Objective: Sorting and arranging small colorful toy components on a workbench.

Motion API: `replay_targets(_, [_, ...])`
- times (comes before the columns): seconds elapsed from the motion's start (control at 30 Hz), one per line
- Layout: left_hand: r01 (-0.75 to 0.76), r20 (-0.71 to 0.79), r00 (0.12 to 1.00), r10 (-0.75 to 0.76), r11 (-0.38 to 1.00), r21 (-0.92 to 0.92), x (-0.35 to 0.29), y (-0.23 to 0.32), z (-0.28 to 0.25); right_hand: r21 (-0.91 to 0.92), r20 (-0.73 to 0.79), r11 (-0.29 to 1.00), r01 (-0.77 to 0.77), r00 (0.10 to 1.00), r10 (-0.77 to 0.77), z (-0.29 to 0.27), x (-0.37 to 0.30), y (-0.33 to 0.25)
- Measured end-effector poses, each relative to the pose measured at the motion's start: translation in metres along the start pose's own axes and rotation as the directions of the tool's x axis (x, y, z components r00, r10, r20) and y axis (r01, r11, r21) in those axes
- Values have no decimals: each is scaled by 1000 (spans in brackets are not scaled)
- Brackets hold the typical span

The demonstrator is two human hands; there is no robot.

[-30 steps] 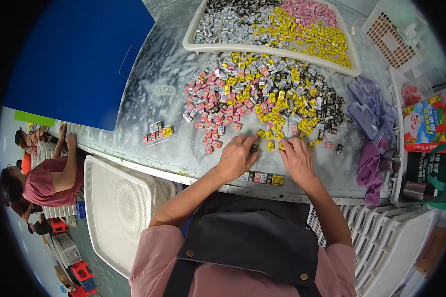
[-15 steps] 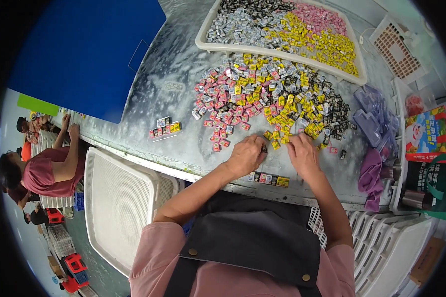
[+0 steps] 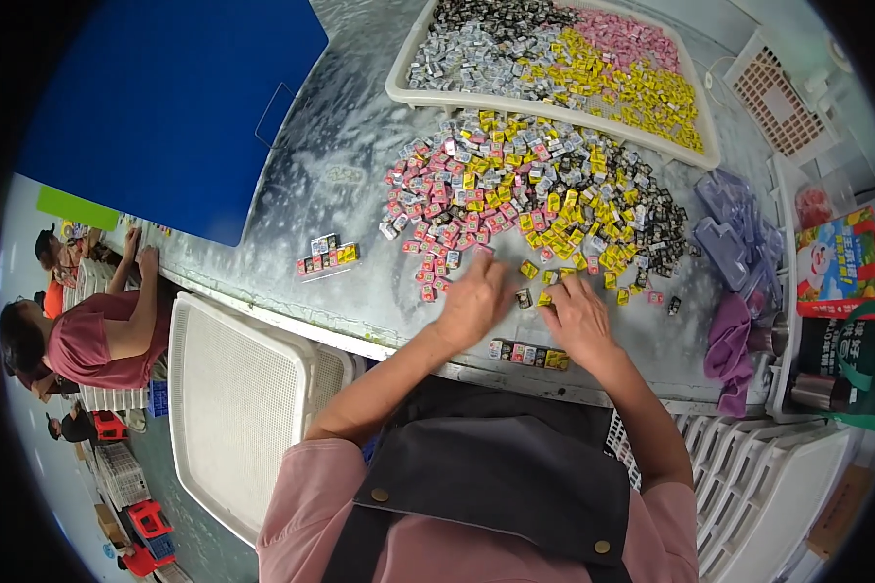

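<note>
A black piece is flanked by the left hand and right hand, both loosely curled; any grip cannot be told.

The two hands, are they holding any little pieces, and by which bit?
It can't be told: the left hand is at a pink piece, the right hand by a yellow piece, but no grip shows clearly.

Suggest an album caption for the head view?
Bare fingers at the near edge of colourful scattered small pieces, a white tray beyond.

Pink sleeves, dark apron, apparently brass snaps
</note>
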State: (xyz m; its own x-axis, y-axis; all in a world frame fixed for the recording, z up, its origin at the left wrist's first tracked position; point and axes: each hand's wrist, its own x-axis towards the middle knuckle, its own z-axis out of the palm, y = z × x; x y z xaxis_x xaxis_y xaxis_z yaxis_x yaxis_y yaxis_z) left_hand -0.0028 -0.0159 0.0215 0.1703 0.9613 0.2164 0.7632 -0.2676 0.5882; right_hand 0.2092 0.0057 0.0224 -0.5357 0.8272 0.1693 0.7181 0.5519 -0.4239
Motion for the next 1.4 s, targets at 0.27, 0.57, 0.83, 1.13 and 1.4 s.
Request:
replay_targets(0.27, [-54, -127, 988, 86, 971, 233, 2, -32, -1, 155, -2, 986, -59, 998, 61, -10, 11, -1])
replay_targets(0.57, [-22, -69, 998, 12, 989, -149, -15, -11, 1, 57, -110, 998, 31, 994, -24, 25, 131, 15])
replay_targets(0.83, [32, -34, 999, -36, 992, -122, -12, -18, -3, -175, 25, 982, -76, 996, 82, 34, 156, 3])
replay_targets(1.13, [51, -58, 997, -55, 997, -61, -17, -23, -2, 479, -136, 859, -180, 952, 276, 10, 7, 35])
replay_targets(1.4, [-47, 51, 997, 52, 995, -90, -26, -8, -7, 165, -51, 952, -257, 962, 268, -13, -30, 10])
